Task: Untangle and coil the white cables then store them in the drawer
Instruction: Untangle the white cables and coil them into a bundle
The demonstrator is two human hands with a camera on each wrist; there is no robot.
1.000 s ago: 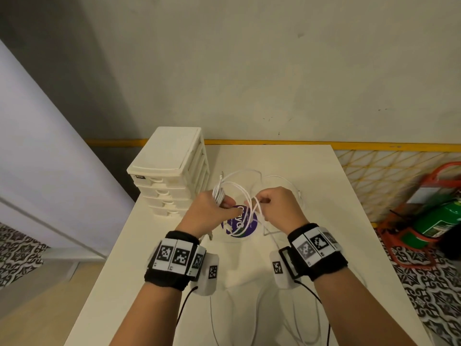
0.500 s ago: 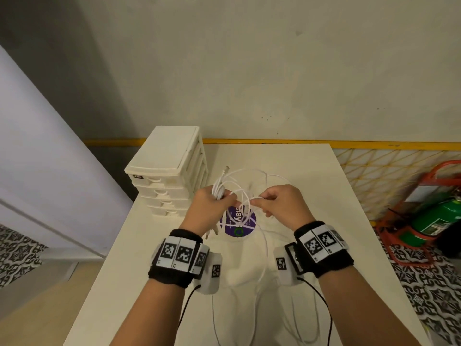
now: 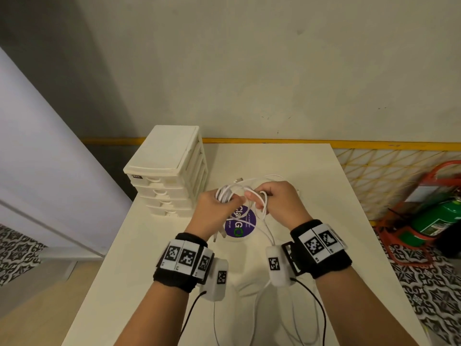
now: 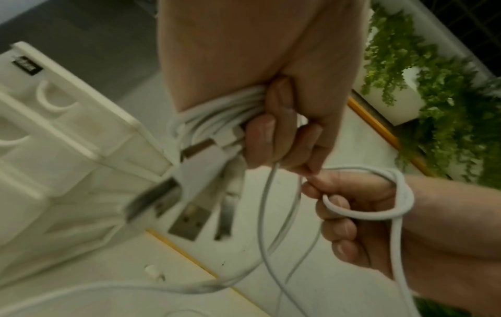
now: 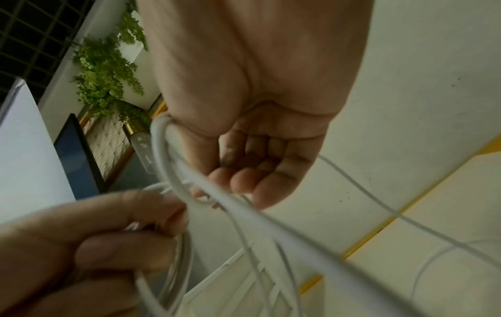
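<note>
At the centre of the head view, just above the surface, the person's two hands meet over a purple round sticker, working the white cables. The left hand has its fingers curled tight round a bundle of coiled turns, with several USB plugs hanging below the fist in the left wrist view. The right hand pinches a loop of the free strand between thumb and forefinger, its other fingers loosely curled, and that strand wraps once over the hand before trailing down to the lower edge of the head view. The step appears to be feeding another turn onto the coil. To do it well, the right hand would likely slip the wrap off its own knuckles first, so no twist is carried into the bundle, then lay the loop flat beside the held turns at the same width. The left fist should ease only enough to admit the new turn, or the coil may spring apart. The drawer unit stands at centre left, just beside the left hand, all drawers seemingly closed, so one must be pulled open before storing.
</note>
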